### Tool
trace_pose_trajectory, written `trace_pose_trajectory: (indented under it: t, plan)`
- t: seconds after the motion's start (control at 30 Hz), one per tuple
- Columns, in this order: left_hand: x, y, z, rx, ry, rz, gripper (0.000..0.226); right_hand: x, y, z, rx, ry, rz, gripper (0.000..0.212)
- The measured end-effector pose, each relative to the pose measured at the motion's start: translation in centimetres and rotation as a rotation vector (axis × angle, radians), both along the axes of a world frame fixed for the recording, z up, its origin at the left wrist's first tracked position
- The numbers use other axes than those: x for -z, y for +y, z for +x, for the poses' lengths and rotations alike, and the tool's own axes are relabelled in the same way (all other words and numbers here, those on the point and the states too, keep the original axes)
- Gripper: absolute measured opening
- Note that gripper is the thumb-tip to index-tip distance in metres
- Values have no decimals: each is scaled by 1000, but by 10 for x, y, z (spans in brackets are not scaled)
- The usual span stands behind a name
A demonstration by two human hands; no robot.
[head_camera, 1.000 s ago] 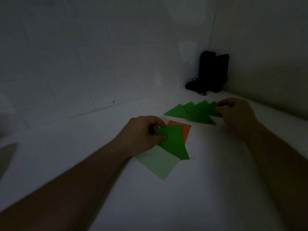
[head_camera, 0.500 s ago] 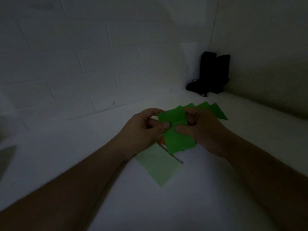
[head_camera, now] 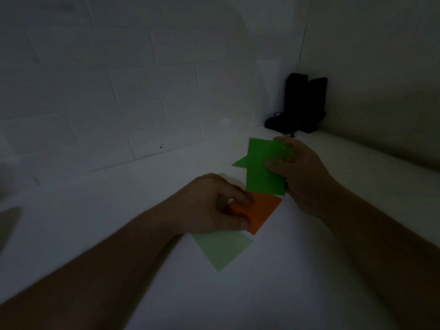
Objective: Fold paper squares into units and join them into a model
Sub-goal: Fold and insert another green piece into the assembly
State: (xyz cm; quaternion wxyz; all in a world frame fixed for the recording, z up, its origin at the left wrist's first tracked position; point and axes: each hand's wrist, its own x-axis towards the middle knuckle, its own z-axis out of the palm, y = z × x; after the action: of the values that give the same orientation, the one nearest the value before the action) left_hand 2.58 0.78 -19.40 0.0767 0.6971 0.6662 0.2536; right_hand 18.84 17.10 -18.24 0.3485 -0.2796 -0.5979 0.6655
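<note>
My right hand (head_camera: 301, 172) pinches a bright green paper square (head_camera: 262, 172) at its right edge, thumb on top, and holds it above the white table. A green tip of the folded green units (head_camera: 239, 163) pokes out from behind that square at its left. My left hand (head_camera: 214, 206) lies lower, its fingers curled onto an orange paper square (head_camera: 264, 211) on the table, thumb at the sheet's lower left edge. Beneath the orange sheet lies a pale green paper square (head_camera: 222, 250), partly covered by my left hand.
The white table (head_camera: 273, 294) runs into a corner of white brick wall. A black object with a cord (head_camera: 301, 106) stands in that far corner. A dark shape (head_camera: 8, 225) shows at the left edge.
My right hand has carried the green square up and to the right, away from my left hand. My left hand let go of it and dropped onto the now uncovered orange sheet.
</note>
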Motion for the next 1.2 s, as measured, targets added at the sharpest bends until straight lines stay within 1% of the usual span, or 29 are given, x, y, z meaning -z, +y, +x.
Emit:
trace_pose_trajectory:
  t: [0.03,0.1,0.13,0.2,0.23,0.3,0.4,0.47,0.53,0.63,0.73,0.77,0.83,0.93,1.0,1.07,1.2]
  plan:
    - [-1,0,-1,-29,-36,-46,44,0,-1,0,-3,-4,2,60]
    - [-1,0,-2,-75,-204,-96,42,-1,-3,-1,-3,-3,10,62]
    - [-2,0,-1,-95,-327,-73,42,-2,-5,-1,-5,-4,16,64]
    - [-5,-1,0,-167,-568,42,48,-4,-10,0,-32,-2,35,65]
    - [-7,0,0,-211,-659,99,49,-5,-14,0,-55,-4,51,66]
    - [-9,3,0,-243,-808,169,47,-6,-22,-1,-105,-49,136,69]
    - [-7,7,0,-196,-987,161,35,-5,-33,-3,-175,-122,281,76]
    - [-3,11,-2,-194,-1015,158,27,-4,-37,-3,-193,-110,307,76]
    - [-3,11,-4,-230,-1024,193,28,-4,-35,-1,-170,-91,351,70]
    - [-5,11,-9,-308,-1044,270,23,-6,-31,2,-151,-84,511,65]
    - [-6,12,-11,-353,-1093,306,30,-8,-32,3,-195,-185,743,64]
    - [-7,12,-10,-354,-1111,314,29,-8,-35,4,-217,-230,791,63]
    - [-8,12,-10,-358,-1122,326,21,-7,-39,4,-254,-295,855,65]
    - [-8,12,-11,-355,-1114,336,19,-1,-39,4,-320,-295,851,71]
    - [-9,12,-11,-368,-1110,340,16,2,-36,3,-288,-284,873,70]
    - [-8,12,-11,-383,-1108,344,15,3,-34,2,-238,-288,913,66]
    - [-8,13,-11,-378,-1109,339,17,2,-31,2,-174,-278,919,56]
